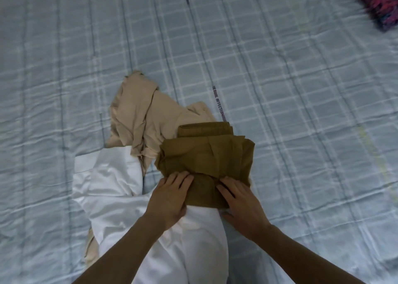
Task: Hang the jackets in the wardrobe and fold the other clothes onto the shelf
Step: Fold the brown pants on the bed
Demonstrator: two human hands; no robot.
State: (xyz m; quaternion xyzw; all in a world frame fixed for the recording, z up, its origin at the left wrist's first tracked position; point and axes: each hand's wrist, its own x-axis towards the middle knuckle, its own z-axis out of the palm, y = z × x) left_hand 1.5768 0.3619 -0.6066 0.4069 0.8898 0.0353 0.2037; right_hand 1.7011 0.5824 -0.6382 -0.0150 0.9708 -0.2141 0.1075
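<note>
Nearest to us, two bare arms reach out over a bed. Under them lies a white cloth (163,236), spread loose and wrinkled on the blue checked bed cover (301,89). The left hand (170,199) lies flat with straight fingers, pressing on the near left edge of a folded brown garment (204,161). The right hand (241,204) also has its fingers out straight on the near right edge of the brown garment, with its thumb down at the side, touching the white cloth. Neither hand is gripping anything. The brown garment sits partly on the white cloth and partly on a crumpled tan garment (137,115) that lies just behind and to the left. Far away, in the top right corner, is a blurry purple and pink thing (374,1).
</note>
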